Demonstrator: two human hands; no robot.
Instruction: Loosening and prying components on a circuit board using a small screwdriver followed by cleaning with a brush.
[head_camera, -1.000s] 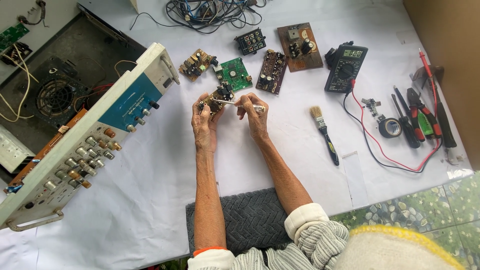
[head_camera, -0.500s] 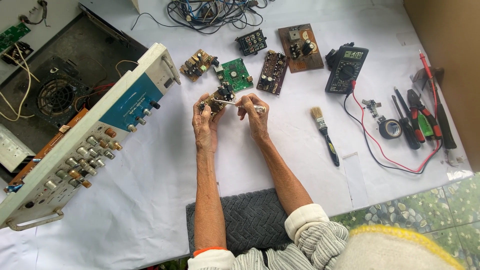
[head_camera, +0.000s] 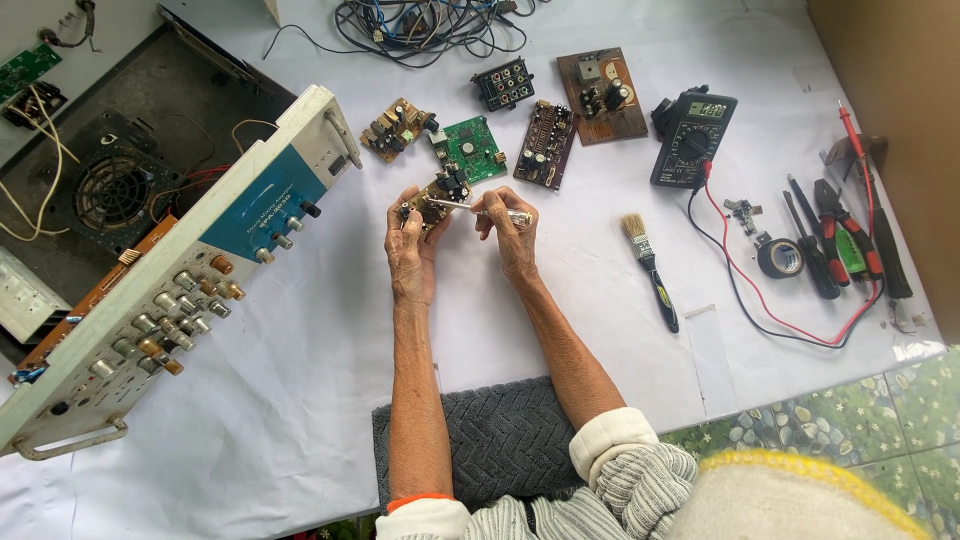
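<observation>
Head view: our left hand (head_camera: 408, 255) grips a small circuit board (head_camera: 436, 196) above the white sheet (head_camera: 300, 380), fingers closed around it, while our right hand (head_camera: 512, 240) pinches a screwdriver (head_camera: 478, 208) whose tip touches that board, just below the green board (head_camera: 473, 150).

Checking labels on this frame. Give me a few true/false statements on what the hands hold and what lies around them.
1. The left hand holds a small circuit board. True.
2. The right hand holds a paintbrush. False: it holds a thin metal tool pointed at the small board; the paintbrush lies on the white sheet, untouched.
3. A multimeter with a red lead lies to the right of the hands. True.
4. The green circuit board is in the left hand. False: it lies on the sheet just beyond the hands.
5. The roll of black tape sits on the amplifier panel. False: it lies on the sheet by the screwdrivers, far right.
</observation>
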